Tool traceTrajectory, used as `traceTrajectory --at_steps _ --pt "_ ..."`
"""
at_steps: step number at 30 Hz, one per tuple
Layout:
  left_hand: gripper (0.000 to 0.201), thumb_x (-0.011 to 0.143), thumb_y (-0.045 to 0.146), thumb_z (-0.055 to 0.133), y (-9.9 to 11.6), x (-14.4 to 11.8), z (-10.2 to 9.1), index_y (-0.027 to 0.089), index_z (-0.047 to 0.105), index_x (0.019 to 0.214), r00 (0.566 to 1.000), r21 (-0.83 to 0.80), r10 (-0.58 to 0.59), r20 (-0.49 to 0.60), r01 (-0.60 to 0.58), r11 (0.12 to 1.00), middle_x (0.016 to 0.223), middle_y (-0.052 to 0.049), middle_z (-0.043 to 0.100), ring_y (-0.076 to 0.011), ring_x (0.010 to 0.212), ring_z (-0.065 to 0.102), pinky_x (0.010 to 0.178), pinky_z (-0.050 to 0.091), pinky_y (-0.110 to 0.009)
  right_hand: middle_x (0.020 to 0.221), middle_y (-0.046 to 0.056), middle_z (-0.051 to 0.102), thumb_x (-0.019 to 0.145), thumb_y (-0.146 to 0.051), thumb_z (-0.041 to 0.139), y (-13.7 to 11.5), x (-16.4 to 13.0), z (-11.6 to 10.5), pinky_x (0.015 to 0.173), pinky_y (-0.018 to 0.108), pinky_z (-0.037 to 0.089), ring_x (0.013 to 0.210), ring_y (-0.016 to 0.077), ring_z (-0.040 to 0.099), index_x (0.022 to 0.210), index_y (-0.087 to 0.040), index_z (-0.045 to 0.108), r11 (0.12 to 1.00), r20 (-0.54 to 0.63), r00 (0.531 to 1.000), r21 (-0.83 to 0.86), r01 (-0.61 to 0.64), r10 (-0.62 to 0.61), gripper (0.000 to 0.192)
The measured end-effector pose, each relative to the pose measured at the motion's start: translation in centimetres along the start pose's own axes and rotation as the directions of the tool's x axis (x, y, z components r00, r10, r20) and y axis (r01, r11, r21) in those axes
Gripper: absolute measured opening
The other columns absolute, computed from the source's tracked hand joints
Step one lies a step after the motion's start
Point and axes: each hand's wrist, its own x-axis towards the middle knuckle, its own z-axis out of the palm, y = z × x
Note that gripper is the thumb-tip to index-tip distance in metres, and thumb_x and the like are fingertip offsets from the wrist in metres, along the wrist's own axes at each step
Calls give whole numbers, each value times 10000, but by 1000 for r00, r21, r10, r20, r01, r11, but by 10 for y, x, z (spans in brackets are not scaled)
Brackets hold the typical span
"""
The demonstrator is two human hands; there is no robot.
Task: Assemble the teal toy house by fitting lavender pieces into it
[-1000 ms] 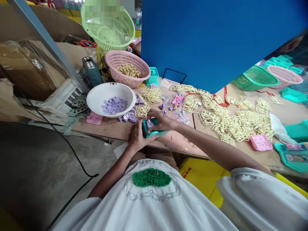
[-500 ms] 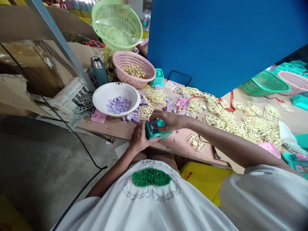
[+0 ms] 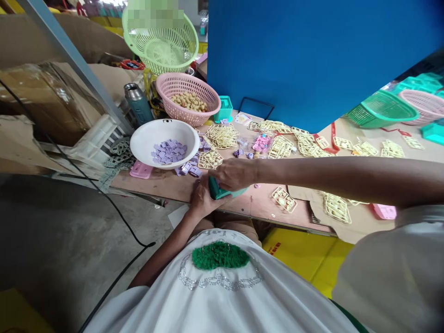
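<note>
My left hand (image 3: 202, 198) is closed around the side of a teal plastic toy case (image 3: 231, 193) at the table's front edge. Over the top of that case lies my right hand (image 3: 236, 174), its fingers curled down and covering most of it; anything between those fingers is hidden. Just left of the hands are loose purple plastic parts (image 3: 189, 169) and a white bowl (image 3: 136, 145) of flat purple pieces. A cream sprue frame of small parts (image 3: 210, 159) lies right behind the hands, and another sprue frame (image 3: 284, 200) lies to the right.
Behind the bowl stand a pink basket (image 3: 163, 99) of small tan pieces, a green basket (image 3: 128, 27) and a flask (image 3: 138, 104). A large blue panel (image 3: 312, 60) rises at the back. Many cream sprues (image 3: 310, 143) cover the right side, beyond my forearm.
My right hand has rolled over and now presses down on top of the teal case, hiding the purple piece seen there before. The right elbow has risen outward. The left hand keeps its hold.
</note>
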Motion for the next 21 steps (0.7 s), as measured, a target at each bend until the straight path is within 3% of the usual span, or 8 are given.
traceTrajectory --at_steps 5,13,16,18,21 --pt "914 697 632 900 1 2 -2 193 466 1372 1000 -8 -5 16 5 1000 1260 -185 692 -369 1170 723 963 593 -473 919 172 792 999 -266 616 10 3 9 711 365 476 827 278 737 1196 -48 687 996 -22 996 20 87 -87 302" --pt "919 697 596 918 4 4 -8 194 461 1385 996 -114 -49 76 57 992 1290 -189 669 -360 1198 693 1019 570 -488 955 146 795 927 -365 755 30 14 1 700 329 451 833 262 718 1149 -93 714 994 67 997 107 29 -36 354" --pt "949 678 551 940 -1 7 -17 189 470 1418 984 -244 -49 174 92 966 1352 -189 653 -362 1257 668 1068 554 -505 928 115 787 898 -402 805 36 6 -1 695 306 461 805 228 703 1092 -116 723 961 87 996 273 -43 20 355" --pt "949 670 539 949 -8 11 -26 190 498 1429 959 -362 -46 280 150 920 1379 -185 647 -369 1291 650 1103 539 -517 948 99 782 900 -442 810 40 -6 4 699 290 484 812 205 700 1093 -131 713 886 57 998 463 -37 12 379" --pt "987 667 528 959 -20 23 -40 213 506 1485 878 -547 15 478 285 787 1441 -174 633 -370 1335 634 1123 541 -508 1140 119 755 966 -439 745 40 -25 23 806 306 543 984 212 713 1217 -158 679 752 -152 987 645 138 -50 383"
